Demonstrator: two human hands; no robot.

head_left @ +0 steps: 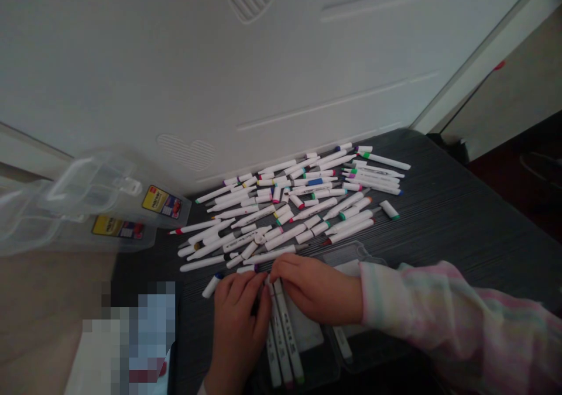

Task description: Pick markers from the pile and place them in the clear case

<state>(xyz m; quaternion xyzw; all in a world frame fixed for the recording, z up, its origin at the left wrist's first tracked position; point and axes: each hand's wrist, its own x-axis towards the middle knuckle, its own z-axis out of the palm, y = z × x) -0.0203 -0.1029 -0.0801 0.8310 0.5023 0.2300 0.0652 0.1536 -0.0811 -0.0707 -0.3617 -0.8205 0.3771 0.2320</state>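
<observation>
A heap of white marker pens (302,202) with coloured caps lies spread across a dark wood-grain table (448,219). Near the front edge, my left hand (239,319) and my right hand (314,287) meet over a clear plastic case (346,254). Both hands have curled fingers pressed on a few white markers (285,330) lined up side by side in the case. My right arm wears a pink striped sleeve (448,313).
Two clear plastic boxes (100,202) with yellow labels sit stacked at the table's left end. A white panelled wall (263,79) rises behind the pens. A loose marker cap (390,209) lies right of the heap. A blurred object (132,330) sits at the lower left.
</observation>
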